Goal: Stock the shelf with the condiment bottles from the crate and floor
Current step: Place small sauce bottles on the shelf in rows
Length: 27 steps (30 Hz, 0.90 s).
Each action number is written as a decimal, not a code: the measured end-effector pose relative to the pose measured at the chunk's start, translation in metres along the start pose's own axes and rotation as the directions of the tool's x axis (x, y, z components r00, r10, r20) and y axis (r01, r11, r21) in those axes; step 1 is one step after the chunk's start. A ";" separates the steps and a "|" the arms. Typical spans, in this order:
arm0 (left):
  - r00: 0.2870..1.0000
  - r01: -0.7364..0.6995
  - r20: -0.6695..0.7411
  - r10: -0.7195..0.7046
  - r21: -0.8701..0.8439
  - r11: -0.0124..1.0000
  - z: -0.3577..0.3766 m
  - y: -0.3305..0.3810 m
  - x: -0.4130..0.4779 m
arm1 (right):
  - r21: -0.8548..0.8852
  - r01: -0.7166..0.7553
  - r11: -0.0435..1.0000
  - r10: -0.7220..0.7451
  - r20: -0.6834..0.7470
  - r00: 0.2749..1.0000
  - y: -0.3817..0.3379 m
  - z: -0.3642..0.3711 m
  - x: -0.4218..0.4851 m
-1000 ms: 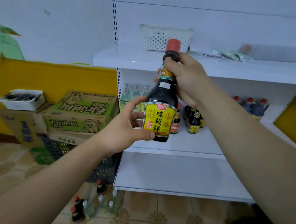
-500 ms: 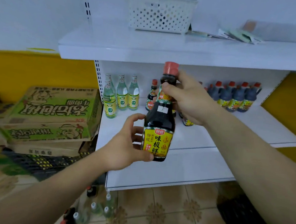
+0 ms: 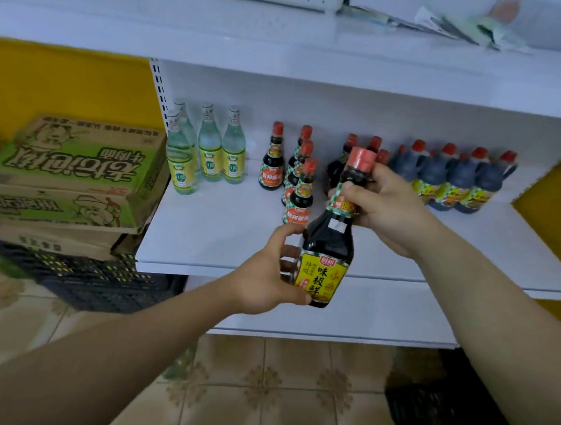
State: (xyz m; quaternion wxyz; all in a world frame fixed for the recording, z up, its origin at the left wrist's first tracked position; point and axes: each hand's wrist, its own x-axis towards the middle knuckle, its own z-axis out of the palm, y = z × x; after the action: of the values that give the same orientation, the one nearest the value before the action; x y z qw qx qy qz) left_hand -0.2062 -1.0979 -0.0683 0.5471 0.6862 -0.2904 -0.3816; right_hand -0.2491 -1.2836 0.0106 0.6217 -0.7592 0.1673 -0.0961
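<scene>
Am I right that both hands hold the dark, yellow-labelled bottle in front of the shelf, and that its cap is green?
Not quite: the head view shows that the cap is red, not green. Otherwise yes: the left hand and the right hand both hold the bottle in front of the shelf.

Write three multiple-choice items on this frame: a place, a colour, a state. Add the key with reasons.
1. Where do the clear bottles stand?
A. top shelf
B. left end of the middle shelf
C. floor

2. What colour is the big label on the held sauce bottle?
A. yellow
B. blue
C. white

3. How is that bottle held?
A. by one hand only
B. standing free, untouched
C. right hand at the neck, left hand at the base

Key: 1 B, they stand beside the shelf's left upright; 2 A, it is yellow with dark characters; 3 C, both hands grip it in the air.
</scene>
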 end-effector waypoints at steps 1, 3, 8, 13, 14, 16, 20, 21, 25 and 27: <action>1.000 -0.003 -0.002 0.003 -0.010 1.000 0.016 0.001 0.011 | -0.018 0.001 1.000 -0.001 -0.006 1.000 0.005 -0.016 -0.001; 1.000 0.005 0.006 -0.005 -0.029 1.000 0.048 0.000 0.031 | -0.058 -0.004 0.998 0.003 -0.021 1.000 0.015 -0.048 -0.004; 1.000 0.006 0.021 -0.005 -0.046 0.999 0.101 -0.005 0.066 | -0.108 -0.027 0.994 0.023 -0.038 0.999 0.037 -0.100 -0.008; 0.999 0.014 0.030 -0.014 0.004 1.000 0.115 -0.016 0.087 | -0.128 -0.034 0.991 0.026 -0.056 0.998 0.057 -0.117 -0.007; 0.999 0.014 0.032 -0.014 0.009 1.000 0.116 -0.020 0.090 | -0.128 -0.040 0.991 0.032 -0.064 0.997 0.062 -0.117 -0.006; 0.999 -0.002 0.038 0.000 0.036 0.999 0.118 -0.030 0.098 | -0.122 -0.045 0.992 0.035 -0.086 0.996 0.071 -0.116 -0.004; 1.000 0.009 0.003 -0.009 0.114 0.993 0.121 -0.052 0.115 | -0.134 -0.050 0.990 0.038 -0.092 0.995 0.094 -0.114 0.000; 1.000 0.012 -0.009 -0.010 0.141 0.990 0.122 -0.056 0.121 | -0.135 -0.051 0.990 0.039 -0.088 0.995 0.099 -0.116 0.002; 0.997 0.012 -0.077 0.003 0.196 0.981 0.126 -0.067 0.156 | -0.167 -0.051 0.985 0.038 -0.081 0.996 0.117 -0.132 0.023; 0.992 0.011 -0.127 0.018 0.226 0.974 0.131 -0.071 0.181 | -0.185 -0.027 0.982 0.014 -0.073 0.997 0.126 -0.143 0.041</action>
State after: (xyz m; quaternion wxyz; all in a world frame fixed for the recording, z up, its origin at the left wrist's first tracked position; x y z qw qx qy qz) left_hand -0.2198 -1.2977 -0.1894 0.4834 0.7666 -0.2974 -0.3004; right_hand -0.2789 -1.4508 -0.0853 0.5425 -0.8082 0.2056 -0.1007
